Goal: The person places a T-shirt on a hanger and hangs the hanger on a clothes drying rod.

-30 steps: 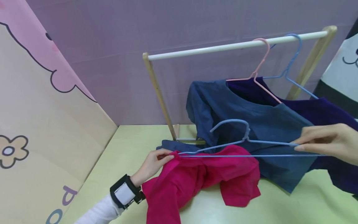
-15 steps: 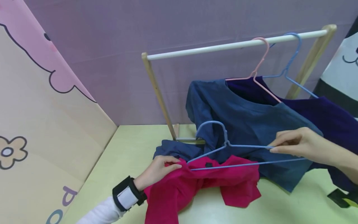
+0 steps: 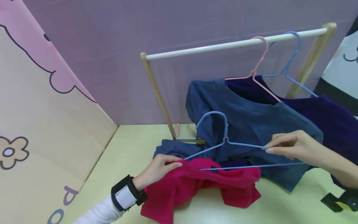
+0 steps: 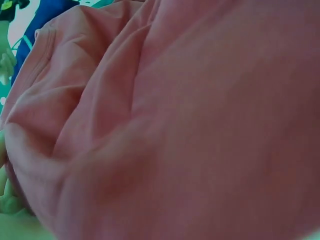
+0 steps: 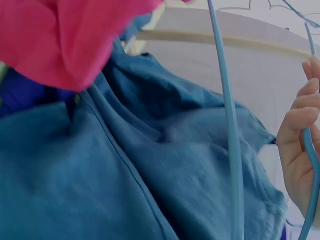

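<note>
In the head view my left hand (image 3: 160,168) pinches the edge of a crimson shirt (image 3: 170,193) between thumb and fingers. A light blue wire hanger (image 3: 225,132) is held above the table by my right hand (image 3: 296,146), which grips its right arm. The hanger's left end goes in under the crimson cloth beside my left fingers and is hidden there. Its lower bar passes above part of the shirt. Crimson fabric (image 4: 200,130) fills most of the left wrist view. From the right wrist, the hanger's bar (image 5: 229,115) and my curled fingers show.
Behind stands a small wooden rack with a white rail (image 3: 195,51). From it hang a grey-blue shirt (image 3: 246,118) on a pink hanger (image 3: 255,71) and a dark purple garment (image 3: 327,115) on a blue hanger (image 3: 291,59). A black and yellow object (image 3: 339,202) lies at right.
My right hand has moved left with the hanger, whose left end has slid in under the crimson shirt. My left hand has shifted slightly right and down, still pinching the cloth.
</note>
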Demonstrator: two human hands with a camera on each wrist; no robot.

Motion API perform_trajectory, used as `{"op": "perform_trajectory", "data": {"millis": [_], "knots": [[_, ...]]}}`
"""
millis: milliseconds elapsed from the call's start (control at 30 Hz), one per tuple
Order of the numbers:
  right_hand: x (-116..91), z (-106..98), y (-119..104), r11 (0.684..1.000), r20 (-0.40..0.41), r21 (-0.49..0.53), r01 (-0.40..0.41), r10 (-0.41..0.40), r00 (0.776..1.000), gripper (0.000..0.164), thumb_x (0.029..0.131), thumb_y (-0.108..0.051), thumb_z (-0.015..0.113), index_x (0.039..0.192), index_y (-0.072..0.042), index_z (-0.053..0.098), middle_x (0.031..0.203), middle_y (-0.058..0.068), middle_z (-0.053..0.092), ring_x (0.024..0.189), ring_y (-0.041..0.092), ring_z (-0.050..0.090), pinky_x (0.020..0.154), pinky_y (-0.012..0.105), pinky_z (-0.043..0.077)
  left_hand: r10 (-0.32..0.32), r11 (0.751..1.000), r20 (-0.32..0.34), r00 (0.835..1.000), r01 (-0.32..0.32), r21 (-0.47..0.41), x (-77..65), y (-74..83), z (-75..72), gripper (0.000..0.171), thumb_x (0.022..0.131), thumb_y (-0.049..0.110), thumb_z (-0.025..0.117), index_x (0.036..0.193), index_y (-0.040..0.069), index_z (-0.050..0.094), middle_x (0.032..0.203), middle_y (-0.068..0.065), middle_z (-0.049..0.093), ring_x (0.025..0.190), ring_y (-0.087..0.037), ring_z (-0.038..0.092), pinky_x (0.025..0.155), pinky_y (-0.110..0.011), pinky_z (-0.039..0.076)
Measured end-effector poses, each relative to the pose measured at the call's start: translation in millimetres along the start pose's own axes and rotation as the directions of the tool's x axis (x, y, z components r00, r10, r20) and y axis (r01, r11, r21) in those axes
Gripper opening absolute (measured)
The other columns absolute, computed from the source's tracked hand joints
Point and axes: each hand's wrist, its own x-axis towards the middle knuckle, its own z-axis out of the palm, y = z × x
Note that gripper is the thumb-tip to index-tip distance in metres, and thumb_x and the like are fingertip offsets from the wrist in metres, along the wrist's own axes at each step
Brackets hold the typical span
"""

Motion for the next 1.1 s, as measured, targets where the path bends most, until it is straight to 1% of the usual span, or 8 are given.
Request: {"op": "perform_trajectory", "data": {"millis": [133,200,400,500,600,733,900,1100], "knots": [[0.7,16.6,2.2,1.0,-0.042,0.025,-0.017,0.018,0.999,0.03,0.075,0.017,0.057,0.089,-0.007,0.069,0.057,0.002,0.035,0.039,0.013,0.032,0.033,0.023,0.026,-0.016,1.0,0.0,1.0,0.016,0.001,3.1,-13.3,0.3,0.024,0.084,0.012,0.06,0.105,0.003,0.065,0.065,-0.008,0.058,0.049,-0.005,0.033,0.045,-0.019,0.027],[2.3,26.5,1.4,0.999,-0.054,0.018,-0.045,0.046,0.997,0.027,0.076,0.013,0.058,0.088,-0.009,0.07,0.057,0.002,0.038,0.039,0.013,0.032,0.033,0.023,0.027,-0.026,1.0,-0.006,1.0,0.026,0.0,4.5,-21.6,1.1,0.025,0.083,0.015,0.061,0.106,0.006,0.065,0.067,-0.007,0.061,0.047,-0.005,0.031,0.044,-0.018,0.026],[9.0,52.5,-2.0,0.988,-0.096,0.014,-0.152,0.153,0.984,0.016,0.08,0.001,0.061,0.085,-0.011,0.07,0.056,0.0,0.043,0.039,0.013,0.034,0.034,0.025,0.03,0.015,1.0,-0.055,0.998,-0.016,-0.019,7.6,-29.7,1.5,0.025,0.083,0.015,0.061,0.104,0.004,0.066,0.091,-0.009,0.067,0.061,-0.015,0.049,0.047,-0.018,0.032],[12.8,65.1,-2.5,0.975,-0.115,0.025,-0.219,0.22,0.969,0.009,0.08,-0.006,0.063,0.084,-0.009,0.07,0.056,-0.001,0.043,0.038,0.012,0.035,0.034,0.025,0.032,0.019,1.0,-0.069,0.997,-0.02,-0.014,9.7,-28.2,1.7,0.025,0.083,0.015,0.061,0.105,0.004,0.065,0.095,-0.008,0.066,0.072,-0.014,0.055,0.056,-0.017,0.041],[17.1,77.7,-2.7,0.962,-0.122,0.037,-0.269,0.271,0.955,0.008,0.079,-0.011,0.065,0.085,-0.007,0.069,0.057,-0.001,0.045,0.039,0.012,0.036,0.035,0.025,0.033,0.035,0.999,-0.076,0.996,-0.036,-0.014,12.4,-24.2,1.9,0.026,0.083,0.015,0.061,0.106,0.004,0.065,0.096,-0.007,0.066,0.08,-0.012,0.059,0.068,-0.02,0.047],[23.8,90.9,-3.5,0.958,-0.126,0.039,-0.285,0.288,0.949,0.011,0.078,-0.013,0.066,0.085,-0.005,0.069,0.059,-0.001,0.046,0.042,0.012,0.037,0.037,0.024,0.033,0.034,0.999,-0.078,0.996,-0.036,-0.013,14.1,-18.2,2.6,0.026,0.082,0.014,0.062,0.106,0.004,0.065,0.096,-0.007,0.066,0.083,-0.012,0.061,0.073,-0.023,0.048],[31.3,102.1,-2.6,0.961,-0.107,0.034,-0.274,0.276,0.955,0.012,0.078,-0.016,0.067,0.085,-0.007,0.07,0.063,-0.001,0.054,0.05,0.012,0.043,0.043,0.023,0.036,0.024,1.0,-0.081,0.996,-0.024,0.003,16.4,-12.5,5.0,0.027,0.082,0.014,0.062,0.107,0.006,0.064,0.096,-0.005,0.066,0.083,-0.013,0.061,0.069,-0.021,0.047],[36.7,108.4,0.5,0.957,-0.086,0.055,-0.285,0.289,0.953,0.015,0.079,-0.018,0.066,0.087,-0.007,0.07,0.072,0.001,0.061,0.06,0.016,0.051,0.051,0.021,0.042,0.039,0.999,-0.102,0.994,-0.035,0.042,19.2,-10.1,4.7,0.027,0.082,0.015,0.063,0.107,0.005,0.065,0.085,-0.003,0.063,0.069,-0.017,0.053,0.054,-0.019,0.04]]}}
